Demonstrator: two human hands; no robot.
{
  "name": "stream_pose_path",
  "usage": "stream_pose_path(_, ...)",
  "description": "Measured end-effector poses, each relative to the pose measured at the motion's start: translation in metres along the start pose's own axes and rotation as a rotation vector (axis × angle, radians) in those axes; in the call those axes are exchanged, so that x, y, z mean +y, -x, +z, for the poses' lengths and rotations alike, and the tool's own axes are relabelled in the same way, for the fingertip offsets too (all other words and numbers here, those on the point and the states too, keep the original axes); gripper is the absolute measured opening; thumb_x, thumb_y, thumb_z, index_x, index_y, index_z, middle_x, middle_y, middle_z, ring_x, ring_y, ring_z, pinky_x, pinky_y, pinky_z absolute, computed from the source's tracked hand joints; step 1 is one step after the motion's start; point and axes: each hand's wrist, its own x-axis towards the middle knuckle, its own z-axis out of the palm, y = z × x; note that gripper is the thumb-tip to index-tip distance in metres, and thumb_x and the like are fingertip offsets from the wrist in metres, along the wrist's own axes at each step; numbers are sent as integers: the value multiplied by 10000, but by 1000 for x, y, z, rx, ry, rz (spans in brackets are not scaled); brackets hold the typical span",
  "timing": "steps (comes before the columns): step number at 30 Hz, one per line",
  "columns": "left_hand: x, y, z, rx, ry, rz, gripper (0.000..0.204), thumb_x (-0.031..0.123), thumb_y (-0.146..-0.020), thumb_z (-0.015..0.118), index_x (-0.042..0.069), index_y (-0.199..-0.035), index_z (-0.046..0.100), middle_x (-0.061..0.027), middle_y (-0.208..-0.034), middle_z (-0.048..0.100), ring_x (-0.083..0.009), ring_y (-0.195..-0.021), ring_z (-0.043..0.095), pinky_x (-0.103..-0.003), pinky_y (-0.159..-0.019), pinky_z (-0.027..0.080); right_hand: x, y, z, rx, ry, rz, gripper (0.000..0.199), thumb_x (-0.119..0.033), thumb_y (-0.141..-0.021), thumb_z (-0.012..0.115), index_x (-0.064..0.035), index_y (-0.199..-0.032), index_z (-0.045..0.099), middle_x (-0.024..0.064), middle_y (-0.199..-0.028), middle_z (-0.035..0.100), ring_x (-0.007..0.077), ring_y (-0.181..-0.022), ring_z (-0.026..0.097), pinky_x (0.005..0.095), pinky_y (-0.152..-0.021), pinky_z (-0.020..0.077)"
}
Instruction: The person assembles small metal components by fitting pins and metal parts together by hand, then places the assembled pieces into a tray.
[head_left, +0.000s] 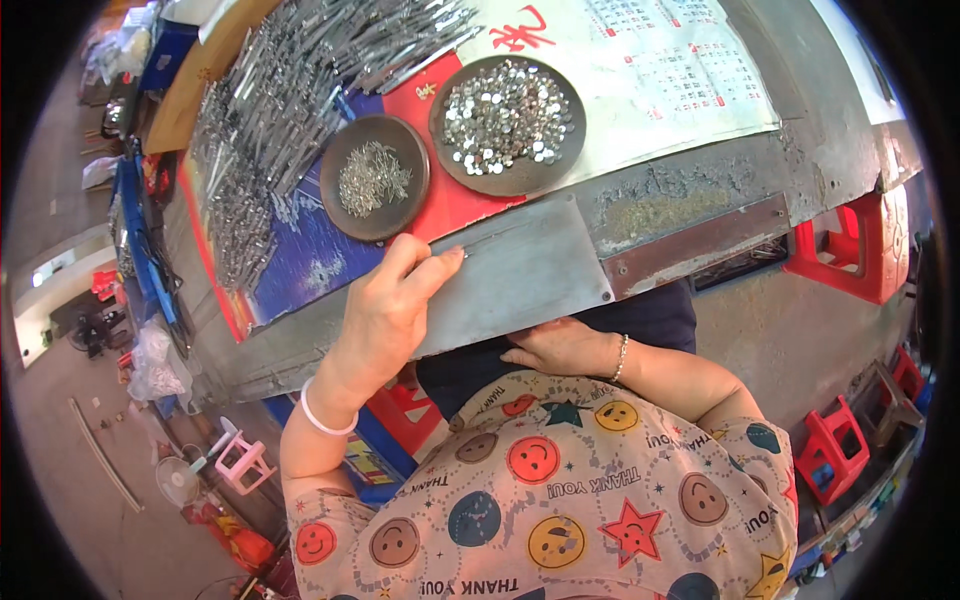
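My left hand (385, 310) rests on the left edge of a flat grey metal plate (520, 270) at the front of the workbench, fingers curled over its top edge. My right hand (560, 347) lies under the plate's lower edge, over my lap, and whether it grips anything is hidden. Just beyond the left hand sits a round dark dish (375, 178) holding thin metal pins. To its right a larger round dish (507, 122) is full of small shiny round metal pieces.
A big heap of long metal rods (290, 90) covers the bench's left side. A printed paper sheet (650, 70) lies on the bench top. Red plastic stools (850, 245) stand at the right, a pink stool (243, 458) and a fan on the floor at the left.
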Motion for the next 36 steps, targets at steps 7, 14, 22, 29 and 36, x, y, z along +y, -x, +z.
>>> stream_pose_path(7, 33, -41, 12, 9, 11, 75, 306, -60, -756, 574, 55, -1034, 631, -94, -836, 501, -280, -674, 596, -380, -568, 476, 0, 2, 17, -188, -164, 85, 360, -344, -900, 560, 6, -983, 550, 218, -967, 604, 385, -955, 595, 472, -843, 467)
stream_pose_path(14, 16, -38, 14, -48, -23, 118, 271, 6, -792, 570, 75, -1050, 614, -84, -845, 489, -287, -651, 589, -388, -518, 467, 7, -1, 16, 67, -39, -34, 324, -326, -888, 574, -9, -951, 566, 204, -885, 613, 364, -860, 623, 459, -755, 499)
stream_pose_path(22, 14, -15, 12, -19, -58, 68, 340, -34, -783, 574, 73, -1105, 599, -91, -861, 512, -307, -687, 604, -403, -536, 480, -40, 16, -34, -73, -168, 21, 237, -248, -862, 608, -18, -872, 551, 170, -856, 604, 373, -814, 612, 453, -691, 485)
stream_pose_path(29, 53, 30, 13, 217, 803, -330, 263, 59, -959, 518, 22, -1217, 554, -57, -817, 616, -47, -579, 501, -197, -509, 413, -93, 22, -87, 247, -363, -117, 159, -170, -862, 629, -25, -892, 570, 133, -791, 565, 329, -726, 595, 394, -628, 479)
stream_pose_path(36, 78, 61, 37, 343, 1395, -299, 309, 87, -987, 481, 40, -1292, 465, -28, -844, 550, -22, -578, 402, -144, -500, 334, -112, -2, -90, 682, -231, -161, 114, -34, -811, 664, -22, -871, 567, 100, -756, 555, 251, -611, 578, 326, -546, 465)
